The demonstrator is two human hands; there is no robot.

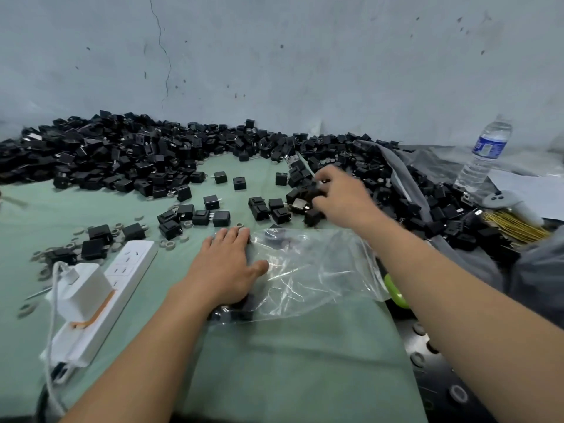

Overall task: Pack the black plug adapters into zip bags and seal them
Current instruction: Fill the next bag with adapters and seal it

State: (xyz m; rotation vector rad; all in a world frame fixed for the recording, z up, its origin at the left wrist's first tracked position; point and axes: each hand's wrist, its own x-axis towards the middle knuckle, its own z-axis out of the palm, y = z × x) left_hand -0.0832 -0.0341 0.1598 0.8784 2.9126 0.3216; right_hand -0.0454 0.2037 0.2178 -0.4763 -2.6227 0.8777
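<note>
While the left hand [227, 264] lies palm down with fingers straight, pressing the left edge of the zip bag [314, 276] onto the green cloth [290, 361], the right arm reaches beyond the bag's far edge. There the right hand [341, 198], blurred, curls its fingers round black plug adapters [314, 193]. Inside the clear bag, dark adapters show beneath the left wrist and one at the far edge. A heap [122, 157] of loose adapters lies beyond the bag; a white power strip [116, 288] sits left of it.

Black plug adapters [128, 160], clear zip bag [317, 270], green cloth [290, 361].
</note>
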